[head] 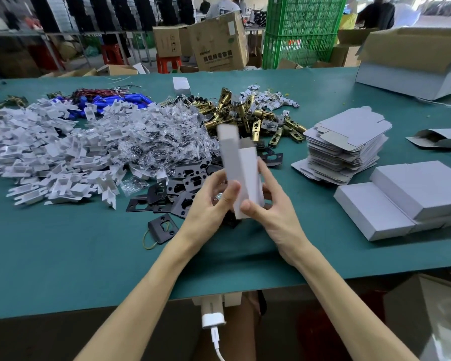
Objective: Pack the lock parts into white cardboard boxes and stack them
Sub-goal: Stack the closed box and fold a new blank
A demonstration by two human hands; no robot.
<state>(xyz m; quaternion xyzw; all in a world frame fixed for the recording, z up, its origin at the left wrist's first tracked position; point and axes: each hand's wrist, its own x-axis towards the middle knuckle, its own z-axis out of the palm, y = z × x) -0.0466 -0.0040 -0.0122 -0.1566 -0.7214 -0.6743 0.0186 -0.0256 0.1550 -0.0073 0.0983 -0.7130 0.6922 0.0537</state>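
Observation:
Both hands hold one white cardboard box upright above the green table, its top flap open and blurred. My left hand grips its left side, thumb on the front. My right hand grips its right side. Behind the box lie black strike plates, brass latch bolts, bagged screws and white plastic inserts. Closed white boxes are stacked at the right. A pile of flat box blanks stands beyond them.
Blue cylinders with red wires lie at the back left. A large open carton sits at the far right corner. One half-folded box lies at the right edge. A lone black plate with a rubber band lies near me. People work in the background.

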